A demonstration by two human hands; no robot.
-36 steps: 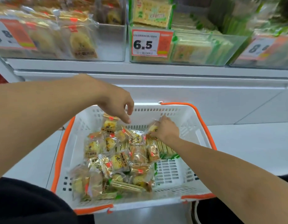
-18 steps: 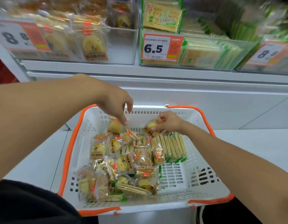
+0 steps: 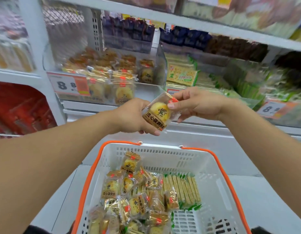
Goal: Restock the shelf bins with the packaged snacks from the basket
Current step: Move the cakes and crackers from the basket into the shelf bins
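A clear-wrapped yellow pastry packet (image 3: 159, 112) is held up between both hands, above the basket and in front of the shelf. My left hand (image 3: 133, 115) grips its lower left side from below. My right hand (image 3: 195, 103) pinches its upper right corner by the red tab. The white basket (image 3: 212, 176) with orange handles sits below, holding several more pastry packets (image 3: 129, 188) and green-wrapped cracker packs (image 3: 182, 188). A clear shelf bin (image 3: 160, 65) of the same pastries stands just behind the hands, with an 8.8 price tag (image 3: 68, 84).
To the right is a bin of green cracker packs (image 3: 182, 76), then another bin with an 8-something tag (image 3: 271, 108). Dark-wrapped snacks (image 3: 185, 38) fill the shelf above. Red packages (image 3: 19, 105) sit at lower left. White floor surrounds the basket.
Both hands have risen out of the basket to shelf height. The right hand brought up one pastry packet and the left hand has taken hold of it too. The view tilted upward.
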